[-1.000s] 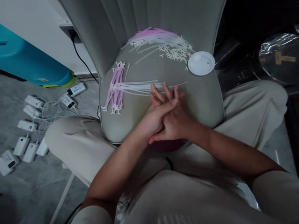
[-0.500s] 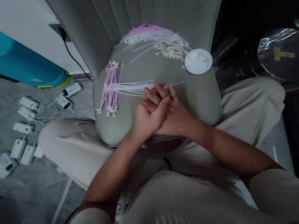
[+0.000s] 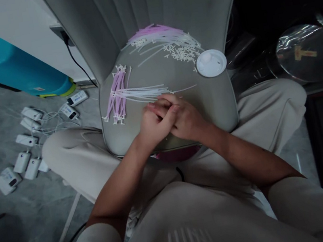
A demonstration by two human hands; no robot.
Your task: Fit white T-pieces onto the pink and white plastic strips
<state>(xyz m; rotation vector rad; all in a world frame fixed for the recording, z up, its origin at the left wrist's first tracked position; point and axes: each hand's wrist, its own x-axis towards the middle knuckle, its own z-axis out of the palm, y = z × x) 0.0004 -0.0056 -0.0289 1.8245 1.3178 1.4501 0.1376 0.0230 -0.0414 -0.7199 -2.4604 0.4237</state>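
My left hand (image 3: 154,124) and my right hand (image 3: 189,118) are clasped together above the front of a grey chair seat (image 3: 128,140). Their fingers fold round each other, and the left thumb lies across the right hand. No object shows between them, though the palms are hidden. Just beyond the fingers lie thin white sticks (image 3: 141,93), fanned out from a bundle of lilac sticks (image 3: 118,97) with small white end pieces. Farther back, more lilac and white sticks (image 3: 162,33) form an arc. Small white connectors (image 3: 183,53) are heaped beside a round white dish (image 3: 211,64).
Several white boxes with cables (image 3: 26,140) lie on the floor at left, near a blue stool-like object (image 3: 11,65). A black plug cord (image 3: 73,57) hangs from the wall. Shiny round metal containers (image 3: 301,56) stand at right. The chair's backrest (image 3: 145,1) rises behind the sticks.
The interlaced fingers, which stuck up apart before, have folded down round each other. Both hands have drawn slightly nearer to me. The sticks and dish keep their places on the seat.
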